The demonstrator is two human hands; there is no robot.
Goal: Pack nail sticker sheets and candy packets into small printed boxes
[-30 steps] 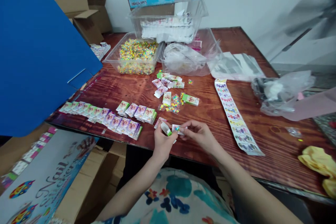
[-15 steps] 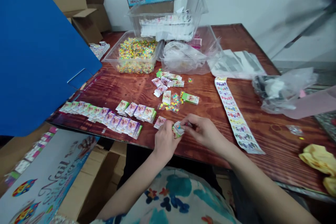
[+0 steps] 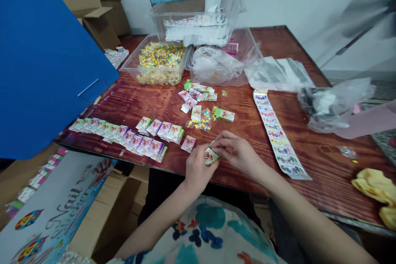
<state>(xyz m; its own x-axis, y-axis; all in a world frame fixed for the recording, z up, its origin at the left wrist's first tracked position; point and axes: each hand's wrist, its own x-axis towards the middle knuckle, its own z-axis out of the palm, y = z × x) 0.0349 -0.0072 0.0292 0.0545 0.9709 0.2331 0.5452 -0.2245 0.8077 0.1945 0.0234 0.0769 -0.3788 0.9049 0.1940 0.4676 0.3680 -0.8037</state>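
Small box (image 3: 211,157) in hand, close to the near edge of a crowded bench (image 3: 244,105)

The left hand (image 3: 198,169) grips the small box, green and white with a printed hand on it. The right hand (image 3: 237,152) has its fingers pinched together at the box's upper edge; I can't make out exactly what they pinch.

A lone pink-and-white box (image 3: 188,144) lies just beside the left hand. Past it, overlapping rows of little boxes (image 3: 146,146) run off leftward. Beyond the hands are a loose box cluster (image 3: 194,97), clear sweet packets (image 3: 205,120) and a green-ended box (image 3: 225,115). A long sticker strip (image 3: 276,135) lies to the right, with a yellow cloth (image 3: 373,185) further over.

At the back, a clear tub of colourful sweets (image 3: 161,64) sits next to a tub of plastic film (image 3: 216,66), with a third tub (image 3: 198,27) above them. A big blue panel (image 3: 52,62) hides much of the left side.

The bench is reddish-brown with visible wood grain. Behind it stand a pale wall (image 3: 278,0) and open cartons (image 3: 107,16); a large "Nail Stickers" carton (image 3: 58,198) sits below at left.
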